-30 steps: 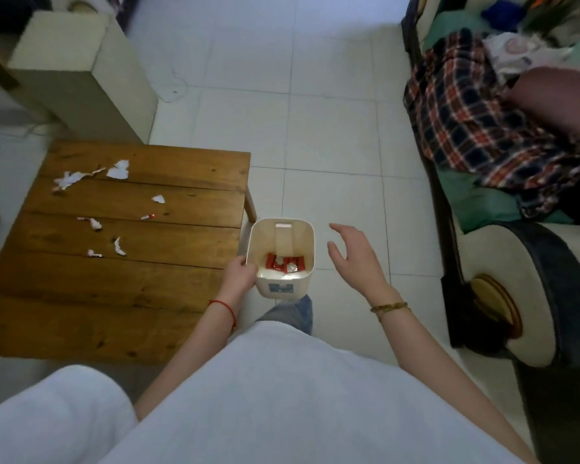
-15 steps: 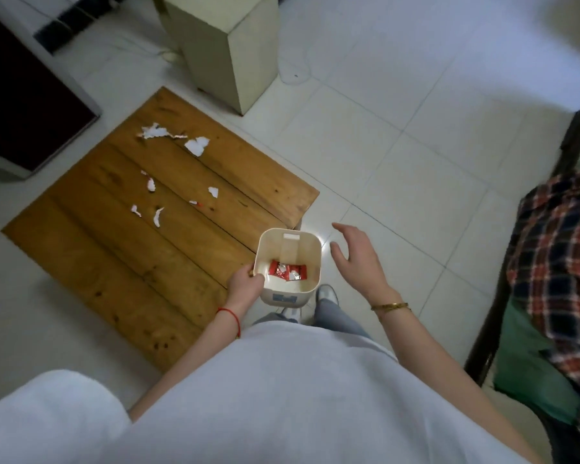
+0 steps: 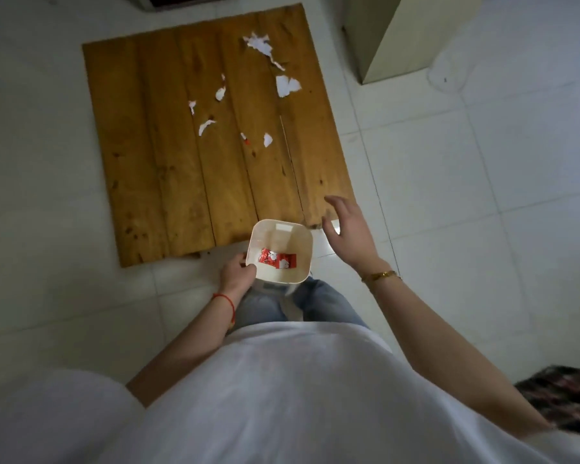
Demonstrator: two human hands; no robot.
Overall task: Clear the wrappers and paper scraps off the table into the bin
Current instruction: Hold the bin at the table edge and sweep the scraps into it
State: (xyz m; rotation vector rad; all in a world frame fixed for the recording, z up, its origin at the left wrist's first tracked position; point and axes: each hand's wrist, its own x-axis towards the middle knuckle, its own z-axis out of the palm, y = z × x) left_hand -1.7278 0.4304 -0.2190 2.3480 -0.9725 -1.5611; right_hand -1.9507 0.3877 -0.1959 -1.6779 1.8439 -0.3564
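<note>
A low wooden table (image 3: 168, 169) fills the upper middle of the head view. Several white paper scraps lie on its far half, the largest (image 3: 287, 85) near the right edge, with a small red wrapper bit (image 3: 246, 140) among them. My left hand (image 3: 236, 274) grips the left rim of a small cream bin (image 3: 300, 262), held just off the table's near edge. Red wrappers (image 3: 278, 259) lie in the bin's bottom. My right hand (image 3: 347, 226) hovers open to the right of the bin, over the table's near right corner, holding nothing.
A cream box-like cabinet (image 3: 395, 31) stands on the tiled floor beyond the table's right side. A dark panel edge (image 3: 181, 0) shows at the top. A plaid cloth (image 3: 563, 400) peeks in at the lower right. White floor tiles surround the table.
The view has swung around so the table now lies straight ahead instead of to the left. The bin, still in my left hand, sits at the table's near edge. My right hand stays open.
</note>
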